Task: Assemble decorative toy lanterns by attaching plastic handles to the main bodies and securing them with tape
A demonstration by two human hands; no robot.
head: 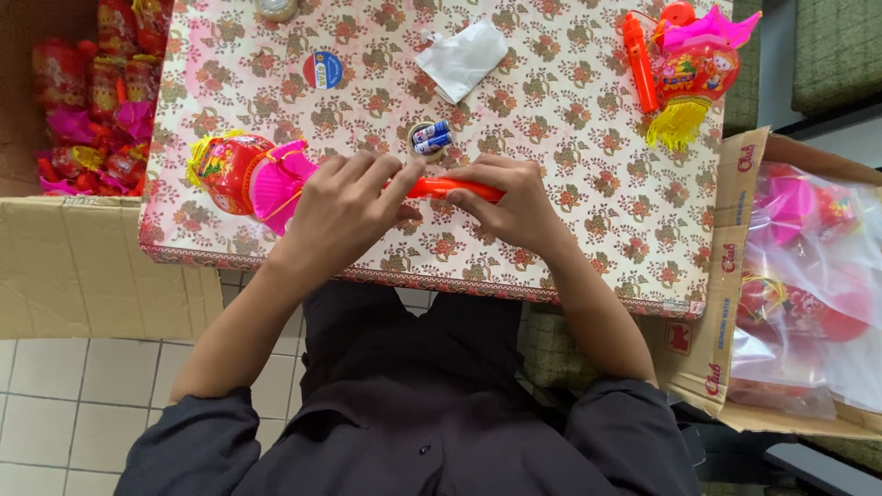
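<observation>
It looks like a small home workshop for packing toys: a table (570,110) with a flowered cloth stands on a tiled floor (55,386), and cardboard boxes (707,303) on both sides are full of red and pink toy lanterns (101,101) in plastic bags

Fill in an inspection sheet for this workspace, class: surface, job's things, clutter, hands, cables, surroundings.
Surface: floral tablecloth over the table.
Job's things: orange handle joined to a red and pink toy lantern; batteries just behind.
Clutter: finished lantern, white packet, round sticker.
Hands: left hand and right hand both grip the handle.
Cables: nothing seen.
Surroundings: cardboard box of bagged lanterns, tiled floor.
</observation>
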